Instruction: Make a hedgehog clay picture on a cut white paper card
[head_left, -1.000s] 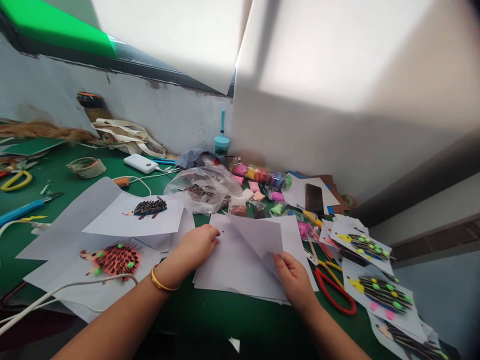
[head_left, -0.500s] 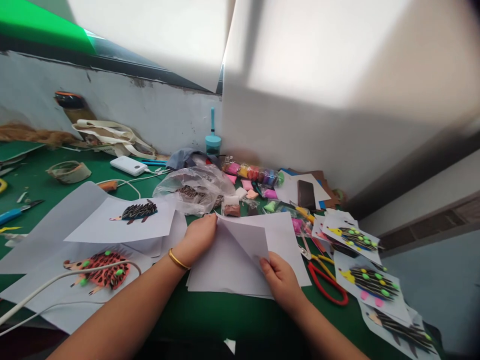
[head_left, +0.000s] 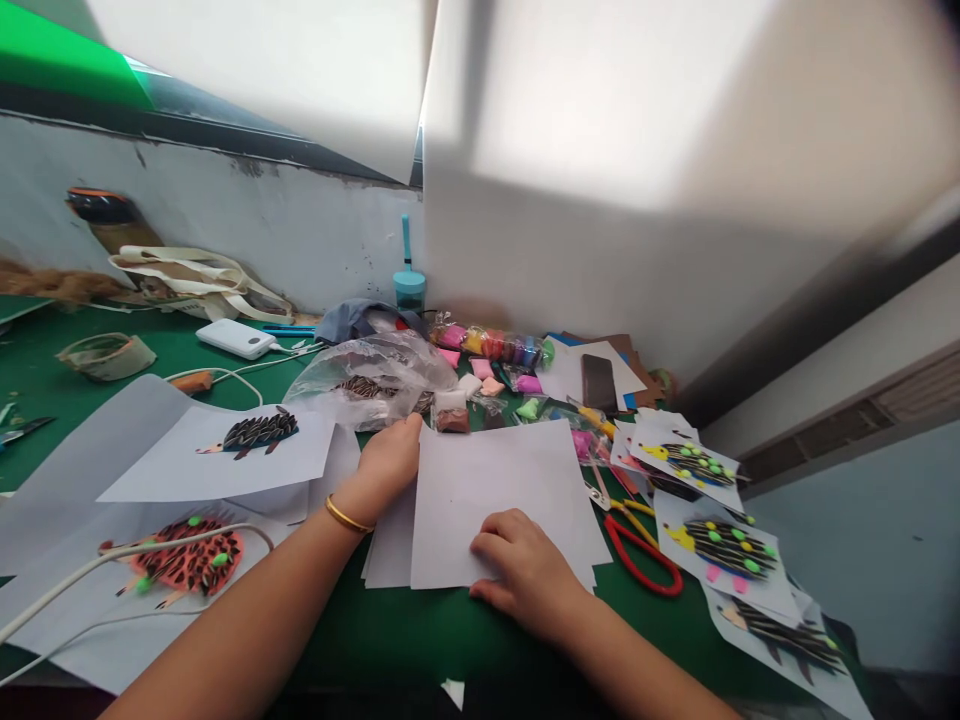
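A stack of white paper sheets (head_left: 495,480) lies on the green table (head_left: 420,630) in front of me. My left hand (head_left: 386,460), with a gold bangle at the wrist, rests at the stack's upper left corner, fingers curled on the paper's edge. My right hand (head_left: 521,565) lies on the top sheet near its lower edge, fingers bent and pressing down on it. The top sheet lies flat.
Hedgehog craft sheets lie at left (head_left: 251,435), lower left (head_left: 187,560) and right (head_left: 712,545). Red-handled scissors (head_left: 637,550) sit right of the stack. A clear plastic bag (head_left: 371,380), coloured clay packets (head_left: 491,350), a dark phone (head_left: 598,382), a power bank (head_left: 235,338) and tape roll (head_left: 105,355) lie behind.
The top sheet, lifted and folded between both hands before, now lies flat on the stack. My right hand has let go of the corner and pressed down. The view has shifted right.
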